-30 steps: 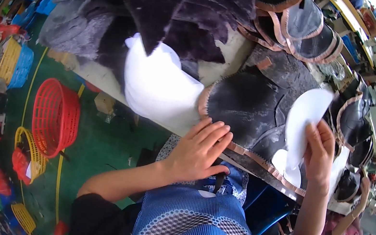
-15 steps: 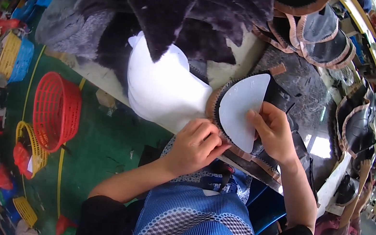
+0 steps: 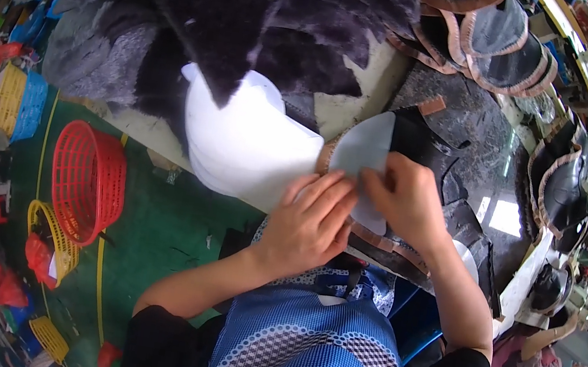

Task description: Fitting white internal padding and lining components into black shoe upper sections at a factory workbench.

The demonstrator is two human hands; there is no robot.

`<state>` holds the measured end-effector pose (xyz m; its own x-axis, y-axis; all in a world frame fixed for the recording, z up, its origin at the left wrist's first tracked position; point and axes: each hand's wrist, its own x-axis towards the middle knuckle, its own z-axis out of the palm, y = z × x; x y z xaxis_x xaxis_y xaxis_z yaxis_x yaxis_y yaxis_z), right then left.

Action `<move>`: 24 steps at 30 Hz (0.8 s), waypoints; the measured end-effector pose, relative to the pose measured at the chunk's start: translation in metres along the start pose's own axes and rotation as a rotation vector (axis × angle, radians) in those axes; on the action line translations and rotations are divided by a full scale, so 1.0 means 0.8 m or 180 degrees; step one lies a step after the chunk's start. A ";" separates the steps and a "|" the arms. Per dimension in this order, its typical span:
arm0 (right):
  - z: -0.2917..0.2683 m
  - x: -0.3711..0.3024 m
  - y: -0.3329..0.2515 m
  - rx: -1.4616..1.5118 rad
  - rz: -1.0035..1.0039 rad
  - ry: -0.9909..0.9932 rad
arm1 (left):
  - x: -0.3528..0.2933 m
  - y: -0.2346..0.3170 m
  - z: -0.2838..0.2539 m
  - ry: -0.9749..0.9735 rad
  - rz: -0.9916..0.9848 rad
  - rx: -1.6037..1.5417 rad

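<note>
Half-moon sheet of translucent, pale white material (image 3: 366, 143) lies on a rounded black panel with a tan stitched border (image 3: 421, 143), curved edge to the left along the border, straight edge to the right. Left hand (image 3: 309, 222): fingers extended side by side, tips at the sheet's curved edge; whether the thumb clamps from below cannot be told. Right hand (image 3: 407, 202): fingers bent, thumb on the sheet near its straight edge; whether it pinches the sheet cannot be told. Step in hand, as judged: alignment of the sheet on the panel. The next move appears to call for even pressure from both hands, with the curve kept parallel to the border. Directly left of the panel rests a stack of smooth, curved white sheets (image 3: 250, 148). Beyond it lies a heap of dark purple-grey plush fabric (image 3: 205, 14); to the far right, a pile of rounded black panels edged in tan (image 3: 498, 61).
</note>
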<state>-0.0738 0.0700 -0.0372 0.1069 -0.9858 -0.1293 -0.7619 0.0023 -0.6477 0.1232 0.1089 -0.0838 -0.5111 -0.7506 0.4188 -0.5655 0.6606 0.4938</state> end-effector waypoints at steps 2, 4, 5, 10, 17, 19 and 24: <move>-0.002 -0.012 -0.004 -0.1311 -0.0126 0.0162 | 0.006 0.001 -0.008 -0.0134 0.0078 0.0235; -0.018 -0.044 -0.005 -0.1382 -0.0299 0.0283 | 0.016 -0.001 -0.018 -0.0233 0.0146 0.0287; -0.021 -0.065 -0.002 -0.1176 -0.0478 0.0387 | 0.020 -0.003 -0.016 -0.0284 0.0195 0.0305; -0.039 -0.106 0.016 -0.0262 -0.0918 0.0100 | 0.068 -0.010 0.001 -0.0313 0.0710 0.0448; -0.040 -0.077 0.037 -0.0885 -0.0748 0.0502 | 0.076 -0.010 0.019 -0.0342 0.0746 0.0569; -0.038 -0.077 0.043 -0.1086 -0.0799 0.0510 | 0.078 -0.009 0.020 -0.0294 0.0747 0.0573; -0.044 -0.083 0.042 -0.0894 -0.1001 0.0545 | 0.082 -0.016 0.007 -0.0191 0.0737 0.0593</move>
<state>-0.1289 0.1299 -0.0244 0.2716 -0.9450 0.1825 -0.8556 -0.3239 -0.4039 0.0937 0.0513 -0.0671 -0.6744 -0.5812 0.4555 -0.5358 0.8096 0.2398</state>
